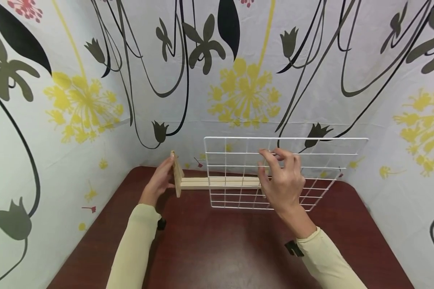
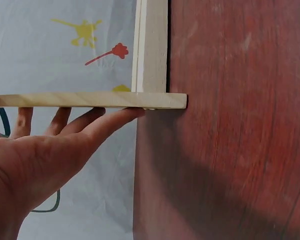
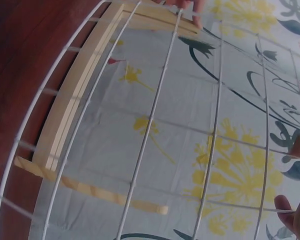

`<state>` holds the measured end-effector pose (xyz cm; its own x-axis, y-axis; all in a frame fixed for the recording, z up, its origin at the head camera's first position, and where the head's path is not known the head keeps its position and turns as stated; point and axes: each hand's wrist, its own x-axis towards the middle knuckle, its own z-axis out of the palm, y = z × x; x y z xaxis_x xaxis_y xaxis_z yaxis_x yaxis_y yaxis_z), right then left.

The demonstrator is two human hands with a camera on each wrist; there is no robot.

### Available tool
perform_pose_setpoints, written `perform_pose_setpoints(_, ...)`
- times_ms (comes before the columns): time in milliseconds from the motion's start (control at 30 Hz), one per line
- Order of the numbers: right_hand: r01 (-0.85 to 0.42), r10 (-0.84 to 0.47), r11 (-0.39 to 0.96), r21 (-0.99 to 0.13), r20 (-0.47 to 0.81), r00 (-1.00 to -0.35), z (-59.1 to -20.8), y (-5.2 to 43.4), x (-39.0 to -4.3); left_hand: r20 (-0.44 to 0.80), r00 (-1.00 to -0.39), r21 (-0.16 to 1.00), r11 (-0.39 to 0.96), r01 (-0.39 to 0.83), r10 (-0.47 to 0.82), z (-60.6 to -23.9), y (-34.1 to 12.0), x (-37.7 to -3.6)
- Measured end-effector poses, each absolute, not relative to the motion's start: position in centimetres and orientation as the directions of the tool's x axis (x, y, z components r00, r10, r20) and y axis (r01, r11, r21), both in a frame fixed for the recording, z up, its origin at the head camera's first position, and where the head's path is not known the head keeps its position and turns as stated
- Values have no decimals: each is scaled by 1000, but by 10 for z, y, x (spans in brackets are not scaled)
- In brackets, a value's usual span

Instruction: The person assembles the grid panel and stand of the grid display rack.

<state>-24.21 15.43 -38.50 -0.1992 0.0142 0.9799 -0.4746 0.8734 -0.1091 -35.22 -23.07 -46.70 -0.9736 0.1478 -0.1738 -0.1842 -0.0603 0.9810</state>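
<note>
Here, two hands steady a wooden frame (image 1: 217,183) and wire grid (image 1: 238,160).
Left hand (image 1: 161,180) presses flat, fingers straight; right hand (image 1: 283,180) pinches the grid.

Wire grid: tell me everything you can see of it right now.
The wire grid is a white panel of thin crossing wires forming square cells, metal by the look. It stands upright on its lower edge on the dark red table, near the patterned backdrop. The right hand grips its wires partway up. A pale wood frame lies along its lower part, with an upright end piece that the left hand presses with straight fingers. No bends or damage show.
</note>
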Motion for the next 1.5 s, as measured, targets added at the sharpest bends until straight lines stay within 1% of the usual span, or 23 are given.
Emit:
perform_pose_setpoints(167, -495, -3, 864, -92, 982, -188, -381, 153, -244, -169, -974, 980, -75, -182, 153, -468, -219, -357)
perform_pose_setpoints(233, -494, -11, 865, -87, 981, -193, -381, 152, -246, -172, -973, 980, -74, -185, 151, -469, -213, -359)
perform_pose_setpoints(400, -485, -37, 870, -86, 970, -239, -380, 153, -251, -163, -976, 985, -37, -170, 147, -469, -194, -368)
perform_pose_setpoints(533, -481, -50, 872, -90, 961, -272, -380, 153, -255, -180, -975, 983, -22, -184, 133, -469, -182, -371)
perform_pose_setpoints(933, -481, -73, 875, -61, 964, -254, -368, 160, -265, -153, -975, 987, -21, -158, 159, -471, -137, -378)
perform_pose_setpoints(1000, -475, -76, 878, -58, 963, -259, -365, 158, -267, -149, -977, 988, -15, -153, 154, -472, -134, -378)
perform_pose_setpoints(1233, -456, -121, 889, -34, 944, -306, -359, 148, -272, -131, -984, 991, 30, -128, 122, -475, -126, -376)
perform_pose_setpoints(1400, -462, -146, 887, -11, 942, -303, -355, 150, -277, -127, -982, 992, 32, -124, 140, -479, -122, -378)
perform_pose_setpoints(1500, -466, -183, 885, 27, 938, -293, -347, 154, -279, -130, -979, 992, 30, -127, 160, -479, -119, -380)
